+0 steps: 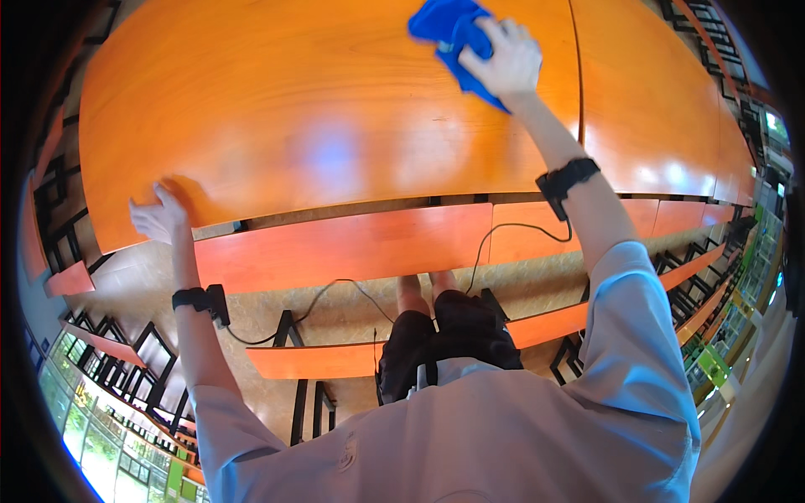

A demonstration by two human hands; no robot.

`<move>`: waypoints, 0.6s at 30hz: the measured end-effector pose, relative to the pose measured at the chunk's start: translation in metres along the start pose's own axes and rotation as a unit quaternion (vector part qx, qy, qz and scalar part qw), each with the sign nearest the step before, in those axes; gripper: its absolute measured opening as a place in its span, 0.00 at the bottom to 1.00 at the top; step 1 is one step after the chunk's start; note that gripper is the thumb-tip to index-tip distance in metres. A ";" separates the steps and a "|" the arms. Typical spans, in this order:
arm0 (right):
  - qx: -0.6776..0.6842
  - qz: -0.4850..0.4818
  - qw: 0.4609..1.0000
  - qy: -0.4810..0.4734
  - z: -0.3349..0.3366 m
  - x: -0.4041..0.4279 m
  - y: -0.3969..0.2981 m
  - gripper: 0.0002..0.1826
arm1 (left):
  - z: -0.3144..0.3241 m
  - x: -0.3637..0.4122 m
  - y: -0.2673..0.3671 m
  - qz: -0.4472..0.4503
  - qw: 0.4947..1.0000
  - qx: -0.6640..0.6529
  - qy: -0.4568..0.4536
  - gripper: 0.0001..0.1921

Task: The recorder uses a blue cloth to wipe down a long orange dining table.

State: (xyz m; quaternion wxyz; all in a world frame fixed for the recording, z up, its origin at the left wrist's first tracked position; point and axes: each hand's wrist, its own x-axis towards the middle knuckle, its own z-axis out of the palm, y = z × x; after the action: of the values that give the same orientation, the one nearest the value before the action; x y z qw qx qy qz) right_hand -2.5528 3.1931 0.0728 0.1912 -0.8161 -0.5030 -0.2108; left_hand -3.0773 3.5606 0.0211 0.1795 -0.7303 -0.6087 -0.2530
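Note:
My right hand (512, 60) presses a crumpled blue cloth (453, 31) onto the orange wooden tabletop (270, 107), near its far side. The thumb and fingers are bent over the cloth, and part of it spreads out to the left of the hand. Over at the table's near left corner is my left hand (157, 214), its fingers spread and nothing in it. Whether its fingertips touch the wood I cannot tell.
A bench (352, 239) runs along the table's near edge. Behind it, another bench (321, 361) stands on black metal legs. A second tabletop (648, 107) adjoins at a seam on the right. Black cables (339, 281) hang from both wrist straps.

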 end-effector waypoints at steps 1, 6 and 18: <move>-0.022 0.043 0.999 0.014 0.009 0.011 0.000 0.24 | 0.001 0.010 -0.004 0.042 0.998 0.001 -0.043 0.33; -0.068 0.127 0.989 -0.020 0.016 0.036 0.009 0.28 | -0.010 -0.007 0.032 0.046 0.978 -0.113 -0.169 0.35; -0.056 0.178 0.982 -0.029 0.071 0.086 0.041 0.31 | -0.016 -0.004 0.004 0.041 0.975 -0.131 -0.174 0.35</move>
State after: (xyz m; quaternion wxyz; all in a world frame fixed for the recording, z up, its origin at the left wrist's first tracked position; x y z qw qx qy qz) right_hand -2.4698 3.2767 0.0551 0.1655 -0.9076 -0.3424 -0.1778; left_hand -3.0765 3.5478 0.0315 -0.0160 -0.8047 -0.5615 -0.1924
